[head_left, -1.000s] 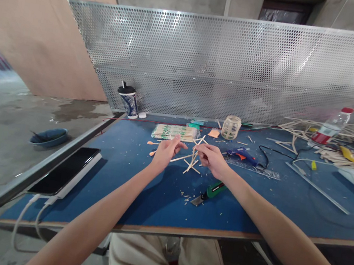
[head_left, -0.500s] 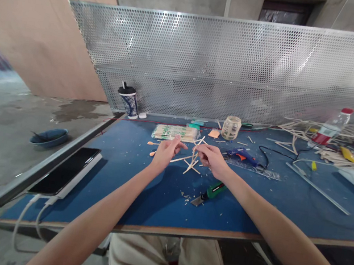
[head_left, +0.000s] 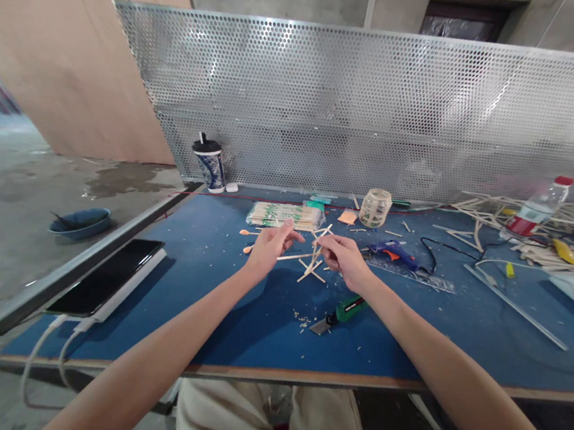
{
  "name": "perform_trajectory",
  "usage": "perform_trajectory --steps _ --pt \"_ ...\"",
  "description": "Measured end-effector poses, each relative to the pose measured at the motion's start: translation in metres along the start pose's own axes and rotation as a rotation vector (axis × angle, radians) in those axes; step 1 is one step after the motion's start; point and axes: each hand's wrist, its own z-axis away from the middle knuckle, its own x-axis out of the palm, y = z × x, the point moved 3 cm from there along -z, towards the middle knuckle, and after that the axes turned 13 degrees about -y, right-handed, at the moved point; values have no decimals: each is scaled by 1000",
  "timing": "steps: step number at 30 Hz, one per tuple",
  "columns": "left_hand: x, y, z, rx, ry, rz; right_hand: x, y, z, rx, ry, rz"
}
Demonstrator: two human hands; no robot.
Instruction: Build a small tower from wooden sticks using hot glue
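Note:
A small frame of thin wooden sticks (head_left: 314, 263) stands on the blue tabletop, its upper sticks crossing and its lower ones splayed on the surface. My right hand (head_left: 344, 258) pinches the upper part of this frame from the right side. To the left, my left hand (head_left: 271, 246) is held with thumb and fingers apart, nothing visible in them. One stick of the frame reaches toward its palm; whether they touch I cannot tell. Below my right wrist lies a green utility knife (head_left: 349, 310), blade out, among small wood shavings.
Behind my hands lies a plastic-wrapped pack of sticks (head_left: 284, 215). A jar (head_left: 375, 208), a blue glue gun (head_left: 396, 252) and a clear ruler (head_left: 435, 281) are farther right. A phone (head_left: 108, 277) with cables, a tumbler (head_left: 210, 165) and a bottle (head_left: 538, 209) stand toward the sides.
Very little differs. The upper end of the stick frame has shifted slightly under my right fingers, while my left hand keeps its place.

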Motion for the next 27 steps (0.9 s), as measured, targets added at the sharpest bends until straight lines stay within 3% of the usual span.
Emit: perform_trajectory --steps 20,27 --pt "-3 -8 -4 -30 12 -115 1 3 1 105 22 -52" --pt "-6 -6 -5 11 -253 -606 -12 -3 0 77 63 -126"
